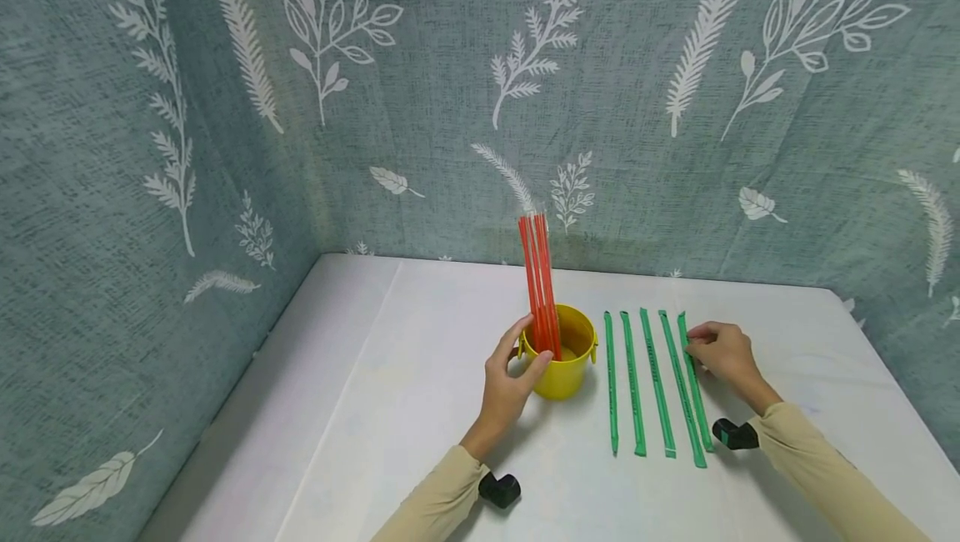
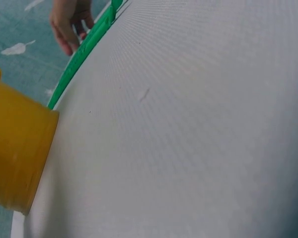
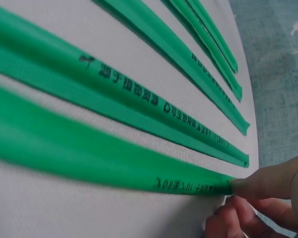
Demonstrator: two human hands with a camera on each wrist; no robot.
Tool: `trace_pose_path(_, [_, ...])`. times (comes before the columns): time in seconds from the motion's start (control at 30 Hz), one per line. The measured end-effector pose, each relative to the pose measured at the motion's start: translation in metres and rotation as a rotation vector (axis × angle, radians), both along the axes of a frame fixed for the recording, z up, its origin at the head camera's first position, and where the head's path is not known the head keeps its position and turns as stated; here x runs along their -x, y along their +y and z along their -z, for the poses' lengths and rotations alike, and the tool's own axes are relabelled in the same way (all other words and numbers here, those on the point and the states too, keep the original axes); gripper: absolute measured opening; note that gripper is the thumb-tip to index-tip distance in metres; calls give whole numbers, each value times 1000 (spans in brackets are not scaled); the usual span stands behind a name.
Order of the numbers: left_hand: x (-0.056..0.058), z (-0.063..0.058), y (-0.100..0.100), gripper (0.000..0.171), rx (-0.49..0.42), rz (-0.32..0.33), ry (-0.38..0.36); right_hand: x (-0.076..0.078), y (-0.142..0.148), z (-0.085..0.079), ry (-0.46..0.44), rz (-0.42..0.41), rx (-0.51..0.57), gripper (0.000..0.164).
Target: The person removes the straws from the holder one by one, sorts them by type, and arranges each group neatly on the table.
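A small yellow bucket stands on the white table, with several long red straws leaning upright inside it. My left hand holds the bucket, its thumb at the front rim and its fingers at the left side. To the right of the bucket lies a row of several straws in green printed wrappers, roughly side by side. The right hand pinches the rightmost green-wrapped straw near its far end, between thumb and fingers. In the left wrist view only the bucket's side shows, not the left hand.
A white cloth covers the table. Grey-green curtain fabric with white leaf prints hangs behind the table and along its left side. Black wrist cameras sit on both sleeves.
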State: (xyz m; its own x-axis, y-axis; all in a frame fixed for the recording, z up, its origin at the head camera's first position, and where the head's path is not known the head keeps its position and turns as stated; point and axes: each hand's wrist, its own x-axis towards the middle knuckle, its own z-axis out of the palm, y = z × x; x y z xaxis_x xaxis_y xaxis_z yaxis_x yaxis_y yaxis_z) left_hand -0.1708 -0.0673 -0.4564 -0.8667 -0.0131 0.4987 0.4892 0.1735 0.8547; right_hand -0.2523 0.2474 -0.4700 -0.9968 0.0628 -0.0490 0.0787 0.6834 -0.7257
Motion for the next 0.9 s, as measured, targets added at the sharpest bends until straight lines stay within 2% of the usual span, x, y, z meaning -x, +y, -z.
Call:
trace_pose_path(0.3, [1, 2, -1, 49, 4, 8, 6, -1, 3, -6, 72, -27, -46, 21])
trace_pose_path(0.43, [1, 2, -1, 49, -2, 7, 7, 2, 3, -9, 89, -14, -26, 23])
trace_pose_path(0.53, [1, 2, -1, 49, -11, 12, 5, 13, 10, 3, 113, -13, -11, 26])
trace_pose_path(0.7, [1, 2, -1, 49, -15, 18, -2, 46, 31, 45, 204, -33, -49, 34])
trace_pose_path(0.77, [0, 2, -1, 49, -13, 17, -2, 55, 36, 54, 229, -41, -48, 36])
trace_pose_path(0.8, [0, 2, -1, 49, -11, 15, -2, 58, 36, 56, 232, -48, -36, 35])
trace_pose_path(0.9, [0, 2, 0, 49, -7, 14, -3, 52, 28, 40, 196, -102, 51, 33])
